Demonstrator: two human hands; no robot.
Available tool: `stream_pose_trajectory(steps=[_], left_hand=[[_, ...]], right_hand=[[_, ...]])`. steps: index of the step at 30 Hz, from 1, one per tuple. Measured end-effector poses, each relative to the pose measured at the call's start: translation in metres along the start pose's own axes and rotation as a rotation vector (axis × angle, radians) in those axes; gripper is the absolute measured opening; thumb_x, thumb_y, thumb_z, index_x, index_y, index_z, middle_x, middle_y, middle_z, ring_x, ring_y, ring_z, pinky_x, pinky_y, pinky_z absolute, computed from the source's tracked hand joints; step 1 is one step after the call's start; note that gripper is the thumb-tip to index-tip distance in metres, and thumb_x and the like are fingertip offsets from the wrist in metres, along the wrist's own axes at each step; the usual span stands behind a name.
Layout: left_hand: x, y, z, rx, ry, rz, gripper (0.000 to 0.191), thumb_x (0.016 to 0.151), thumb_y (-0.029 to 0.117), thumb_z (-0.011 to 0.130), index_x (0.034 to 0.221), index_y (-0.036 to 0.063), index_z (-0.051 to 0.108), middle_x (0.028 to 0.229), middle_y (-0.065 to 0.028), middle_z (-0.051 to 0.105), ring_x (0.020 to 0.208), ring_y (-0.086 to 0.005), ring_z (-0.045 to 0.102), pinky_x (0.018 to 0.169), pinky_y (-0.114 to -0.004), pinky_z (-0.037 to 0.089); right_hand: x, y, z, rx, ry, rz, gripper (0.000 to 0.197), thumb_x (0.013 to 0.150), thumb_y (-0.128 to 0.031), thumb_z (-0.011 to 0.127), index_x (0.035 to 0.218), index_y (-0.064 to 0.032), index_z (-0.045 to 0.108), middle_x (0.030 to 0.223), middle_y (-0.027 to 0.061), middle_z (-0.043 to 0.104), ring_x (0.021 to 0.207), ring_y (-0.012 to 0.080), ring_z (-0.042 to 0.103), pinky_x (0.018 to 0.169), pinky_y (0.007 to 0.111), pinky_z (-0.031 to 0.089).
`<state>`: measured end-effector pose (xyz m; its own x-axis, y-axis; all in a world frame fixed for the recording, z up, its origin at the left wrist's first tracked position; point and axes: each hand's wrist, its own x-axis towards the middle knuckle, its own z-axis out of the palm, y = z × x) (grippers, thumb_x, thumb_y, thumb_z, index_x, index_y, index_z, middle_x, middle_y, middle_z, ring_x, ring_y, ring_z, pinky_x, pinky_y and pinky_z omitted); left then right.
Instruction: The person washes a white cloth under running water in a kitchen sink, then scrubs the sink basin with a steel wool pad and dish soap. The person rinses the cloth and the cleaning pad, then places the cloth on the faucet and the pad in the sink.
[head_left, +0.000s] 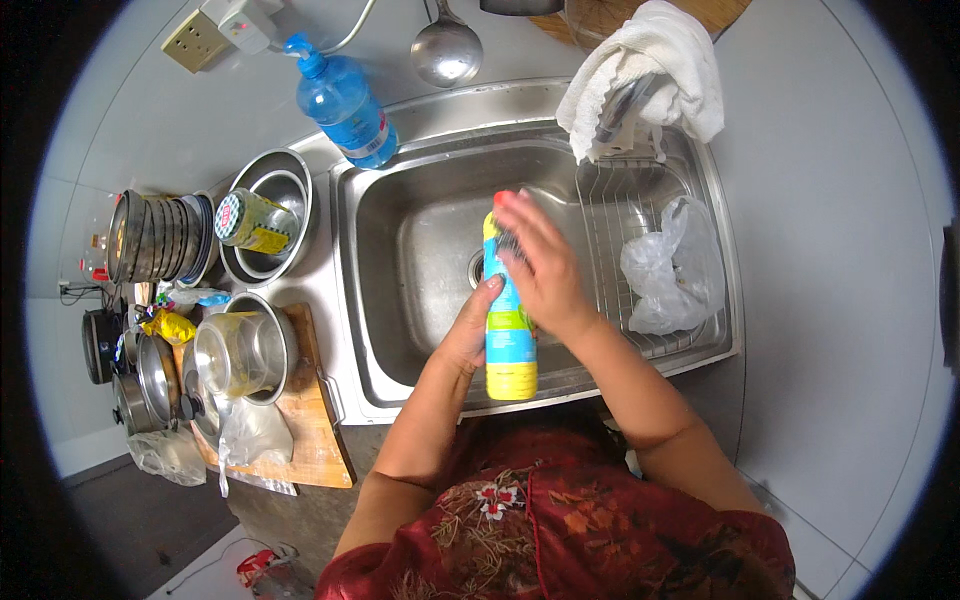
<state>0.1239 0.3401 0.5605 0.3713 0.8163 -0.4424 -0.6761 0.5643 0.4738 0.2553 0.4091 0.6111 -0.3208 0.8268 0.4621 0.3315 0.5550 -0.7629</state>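
Observation:
A yellow plastic bottle with a blue and green label hangs over the stainless steel sink, its base towards me. Around its middle from the left, my left hand grips it with the thumb on the label. My right hand lies against the upper right side, fingers stretched towards the red cap. Blur hides whether those fingers grip or only touch the bottle. Beneath the hands, the sink drain is partly covered.
Right in the sink, a wire rack holds a clear plastic bag; a white towel hangs behind. A blue pump bottle stands at the back-left corner. Left are steel bowls, a glass jar and a wooden cutting board.

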Motion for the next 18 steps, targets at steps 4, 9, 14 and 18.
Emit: stream_pose_trajectory(steps=[4,9,14,18], left_hand=[[0.005,-0.001,0.008,-0.057,0.017,0.067,0.058,0.084,0.048,0.060,0.124,0.0092,0.045,0.111,-0.0102,0.059,0.101,-0.0245,0.059,0.087,-0.039,0.050],[0.017,0.001,-0.017,0.018,0.195,0.217,0.040,0.090,0.035,0.057,0.120,0.0108,0.045,0.105,-0.0066,0.057,0.097,-0.0197,0.058,0.084,-0.036,0.050],[0.034,-0.001,-0.022,0.084,0.186,0.318,0.040,0.088,0.034,0.061,0.116,0.0097,0.044,0.101,-0.0062,0.057,0.091,-0.0194,0.058,0.080,-0.036,0.050],[0.046,0.003,-0.019,0.094,0.173,0.297,0.045,0.081,0.023,0.069,0.116,0.0087,0.044,0.104,-0.0068,0.056,0.096,-0.0207,0.057,0.084,-0.039,0.048]], right_hand=[[-0.010,0.011,0.002,0.150,0.043,0.176,0.037,0.087,-0.008,0.053,0.124,-0.0020,0.051,0.132,0.0187,0.046,0.120,0.0356,0.048,0.099,0.037,0.040],[-0.077,-0.020,0.003,-0.044,-0.293,0.004,0.045,0.081,-0.004,0.058,0.126,-0.0052,0.052,0.135,0.0148,0.044,0.130,0.0337,0.037,0.109,0.042,0.031],[-0.104,0.006,-0.004,0.366,-0.329,0.167,0.042,0.082,-0.001,0.058,0.123,-0.0017,0.053,0.130,0.0128,0.050,0.128,0.0264,0.041,0.108,0.039,0.032],[-0.058,0.056,-0.046,1.074,0.299,0.816,0.037,0.073,-0.004,0.045,0.108,0.0009,0.057,0.100,0.0151,0.062,0.090,0.0229,0.062,0.081,0.034,0.052]])
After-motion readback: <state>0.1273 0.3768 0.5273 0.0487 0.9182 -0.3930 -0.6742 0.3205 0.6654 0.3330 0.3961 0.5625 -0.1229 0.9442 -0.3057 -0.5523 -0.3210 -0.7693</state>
